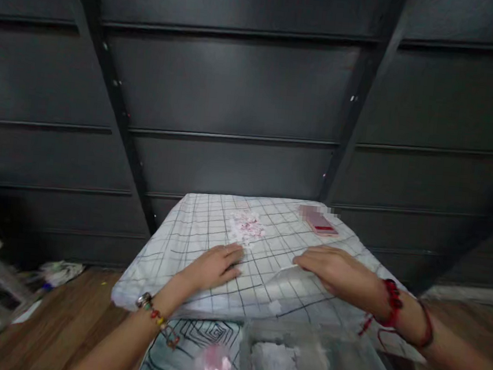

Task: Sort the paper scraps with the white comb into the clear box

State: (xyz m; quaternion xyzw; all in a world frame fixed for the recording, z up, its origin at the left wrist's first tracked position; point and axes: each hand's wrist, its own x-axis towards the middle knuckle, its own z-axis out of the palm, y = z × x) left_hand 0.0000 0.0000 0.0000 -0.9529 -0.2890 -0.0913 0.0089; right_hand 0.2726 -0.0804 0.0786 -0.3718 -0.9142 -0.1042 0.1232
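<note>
Noted nearest a translucent rectangular plastic bin [355, 364] (likely close for easy reach), beside a glossy pink plastic packet [214, 368], then thin clear plastic film [296, 281] pinched in the right hand [329, 268], the left hand [215, 266] unclenched on white dark-checked cloth [155, 269], perhaps for steadiness, and just past its fingertips a loose white-and-pink heap of bits [246, 227].

You face a dark panelled wall [225, 84], horizontal seams [233, 138], two bolted posts [110, 76] slanting. Floor [70, 302]: brown, wood-look. Before you, a cloth-covered table [160, 264]; pale frame [2, 273] at your left. Light: dim.
</note>
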